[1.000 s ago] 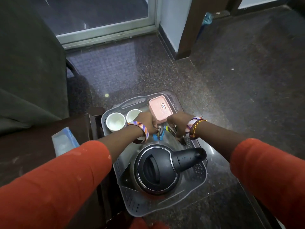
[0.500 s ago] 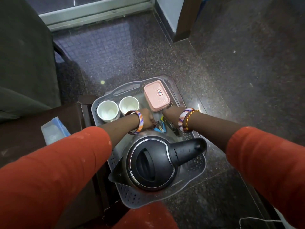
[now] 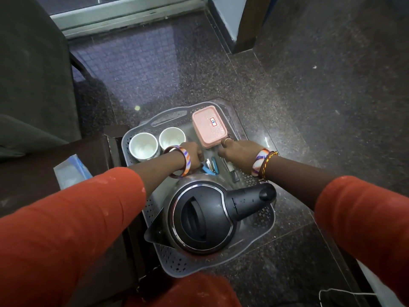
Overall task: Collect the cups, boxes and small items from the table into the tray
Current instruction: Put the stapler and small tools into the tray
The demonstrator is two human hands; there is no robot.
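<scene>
Left hand (image 3: 193,155) curled over small items (image 3: 211,166) in tray (image 3: 177,262); right hand (image 3: 238,151) curled beside pink box (image 3: 209,128); grip unclear.

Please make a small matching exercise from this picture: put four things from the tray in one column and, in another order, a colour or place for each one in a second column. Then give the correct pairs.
Things:
1. box
2. kettle
3. two cups
4. small items

Descriptions:
A. white, at the tray's far left
B. pink, at the far right corner
C. between the two hands
D. black lid, at the near end

Pairs: 1-B, 2-D, 3-A, 4-C
</scene>
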